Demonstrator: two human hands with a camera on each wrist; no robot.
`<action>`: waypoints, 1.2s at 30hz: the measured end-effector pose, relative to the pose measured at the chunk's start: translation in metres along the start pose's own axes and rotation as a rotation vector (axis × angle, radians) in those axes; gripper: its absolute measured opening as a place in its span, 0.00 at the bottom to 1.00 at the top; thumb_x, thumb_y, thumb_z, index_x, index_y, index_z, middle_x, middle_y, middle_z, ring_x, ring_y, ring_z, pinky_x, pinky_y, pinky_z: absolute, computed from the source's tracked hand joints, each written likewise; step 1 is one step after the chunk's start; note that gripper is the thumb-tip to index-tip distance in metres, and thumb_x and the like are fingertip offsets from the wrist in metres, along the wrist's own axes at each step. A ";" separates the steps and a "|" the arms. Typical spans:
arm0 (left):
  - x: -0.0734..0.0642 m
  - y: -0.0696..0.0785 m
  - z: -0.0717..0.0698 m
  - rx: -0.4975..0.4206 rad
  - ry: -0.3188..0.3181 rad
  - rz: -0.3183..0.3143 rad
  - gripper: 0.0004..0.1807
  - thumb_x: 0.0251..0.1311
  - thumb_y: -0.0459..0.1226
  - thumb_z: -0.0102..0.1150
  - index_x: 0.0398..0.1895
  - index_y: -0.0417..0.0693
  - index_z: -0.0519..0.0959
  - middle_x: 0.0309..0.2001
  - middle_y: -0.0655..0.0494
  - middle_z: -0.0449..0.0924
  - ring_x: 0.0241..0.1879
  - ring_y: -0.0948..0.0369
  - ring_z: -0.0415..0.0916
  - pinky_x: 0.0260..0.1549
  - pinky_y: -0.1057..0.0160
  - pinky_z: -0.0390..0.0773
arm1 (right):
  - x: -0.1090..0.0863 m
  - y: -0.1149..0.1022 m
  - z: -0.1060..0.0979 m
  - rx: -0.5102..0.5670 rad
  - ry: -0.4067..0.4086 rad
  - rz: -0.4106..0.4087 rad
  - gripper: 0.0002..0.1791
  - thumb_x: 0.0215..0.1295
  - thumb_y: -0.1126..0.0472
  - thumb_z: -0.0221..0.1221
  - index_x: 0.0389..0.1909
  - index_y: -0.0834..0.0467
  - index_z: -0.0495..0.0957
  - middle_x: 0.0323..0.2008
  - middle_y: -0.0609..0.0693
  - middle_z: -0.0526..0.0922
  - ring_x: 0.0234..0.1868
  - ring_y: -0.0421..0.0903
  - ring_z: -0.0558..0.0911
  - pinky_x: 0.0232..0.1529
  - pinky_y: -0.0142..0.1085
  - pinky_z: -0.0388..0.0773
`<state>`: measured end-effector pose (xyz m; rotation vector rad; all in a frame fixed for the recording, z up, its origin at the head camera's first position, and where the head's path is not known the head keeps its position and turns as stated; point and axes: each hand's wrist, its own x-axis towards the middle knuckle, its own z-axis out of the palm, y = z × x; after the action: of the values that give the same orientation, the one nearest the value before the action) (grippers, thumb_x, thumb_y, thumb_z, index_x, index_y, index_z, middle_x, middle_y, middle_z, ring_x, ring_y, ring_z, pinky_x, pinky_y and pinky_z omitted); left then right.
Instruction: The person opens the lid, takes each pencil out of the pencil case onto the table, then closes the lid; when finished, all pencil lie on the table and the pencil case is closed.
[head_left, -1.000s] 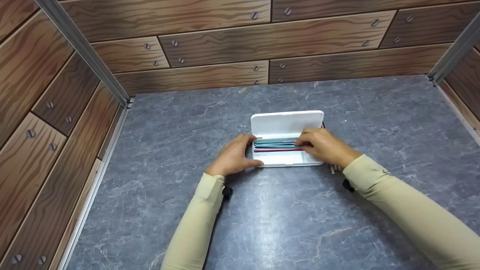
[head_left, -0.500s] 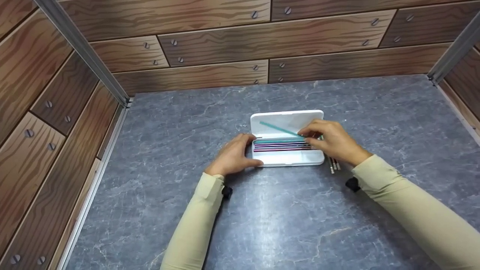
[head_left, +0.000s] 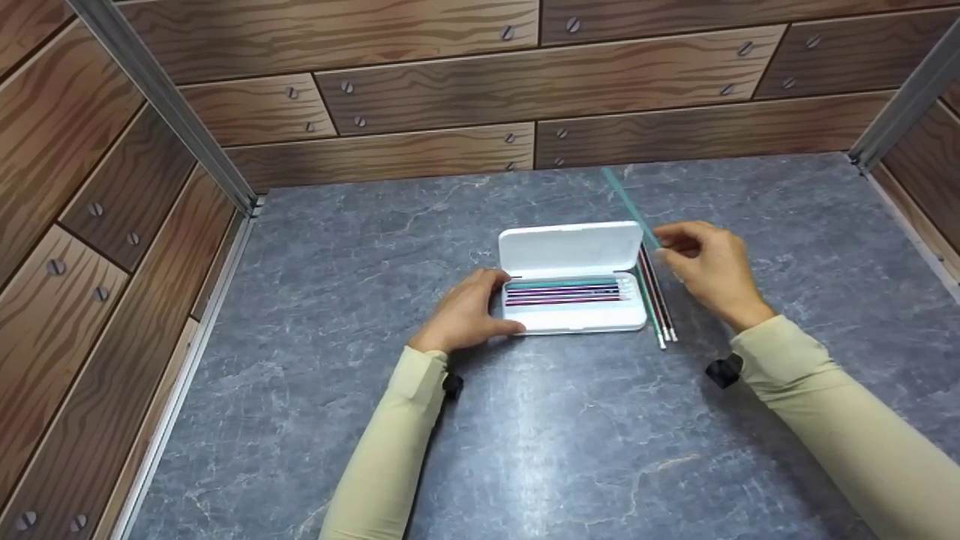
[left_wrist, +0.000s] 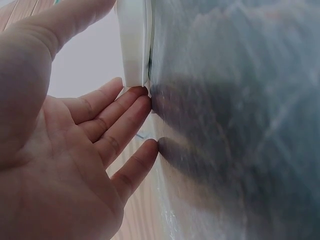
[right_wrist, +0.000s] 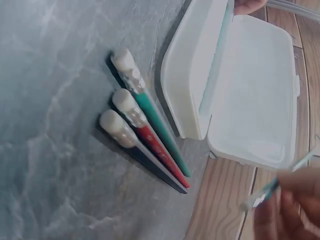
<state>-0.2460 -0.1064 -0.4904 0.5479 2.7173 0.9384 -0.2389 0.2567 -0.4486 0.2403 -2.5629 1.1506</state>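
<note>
An open white pencil case (head_left: 574,319) lies on the table with its lid (head_left: 570,250) raised. Several teal, purple and pink pencils (head_left: 562,292) lie side by side in it. At its left end, my left hand (head_left: 465,307) holds the case, thumb at the front edge and fingers toward the hinge side. In the left wrist view, the fingertips (left_wrist: 142,95) touch the case's corner. My right hand (head_left: 712,270) pinches a teal pencil (head_left: 628,202) in the air right of the case, its far end pointing up and left; in the right wrist view that hand is blurred.
Three pencils (head_left: 655,296), green, red and dark blue, lie on the table against the case's right side, eraser ends toward me. The grey marbled table (head_left: 360,247) is bounded by wood-patterned walls (head_left: 420,90) at the back and sides.
My right hand has lifted the teal pencil out of the case and carried it rightward past the lid, swinging its far end upward. The left hand stays at the case's left end.
</note>
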 end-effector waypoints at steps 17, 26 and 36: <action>0.000 0.001 -0.002 -0.010 -0.007 0.010 0.46 0.61 0.50 0.85 0.78 0.46 0.74 0.73 0.48 0.79 0.74 0.50 0.76 0.79 0.47 0.73 | -0.029 0.034 -0.003 -0.153 -0.122 0.268 0.23 0.62 0.69 0.73 0.59 0.69 0.88 0.40 0.64 0.93 0.29 0.28 0.76 0.34 0.20 0.69; -0.001 0.000 -0.001 -0.006 -0.002 0.019 0.44 0.62 0.51 0.85 0.77 0.46 0.74 0.72 0.48 0.80 0.73 0.50 0.77 0.78 0.45 0.73 | -0.033 0.034 -0.001 -0.177 -0.205 0.319 0.23 0.67 0.64 0.74 0.61 0.70 0.88 0.43 0.64 0.93 0.33 0.35 0.80 0.37 0.28 0.72; -0.001 0.000 0.000 -0.004 0.001 0.016 0.44 0.62 0.51 0.85 0.77 0.47 0.75 0.72 0.48 0.80 0.74 0.50 0.77 0.79 0.46 0.73 | -0.035 0.032 0.001 -0.188 -0.217 0.329 0.21 0.68 0.63 0.73 0.59 0.68 0.89 0.44 0.64 0.94 0.36 0.36 0.82 0.43 0.33 0.76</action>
<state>-0.2455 -0.1068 -0.4904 0.5696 2.7151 0.9475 -0.2154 0.2783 -0.4838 -0.1124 -2.9628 1.0246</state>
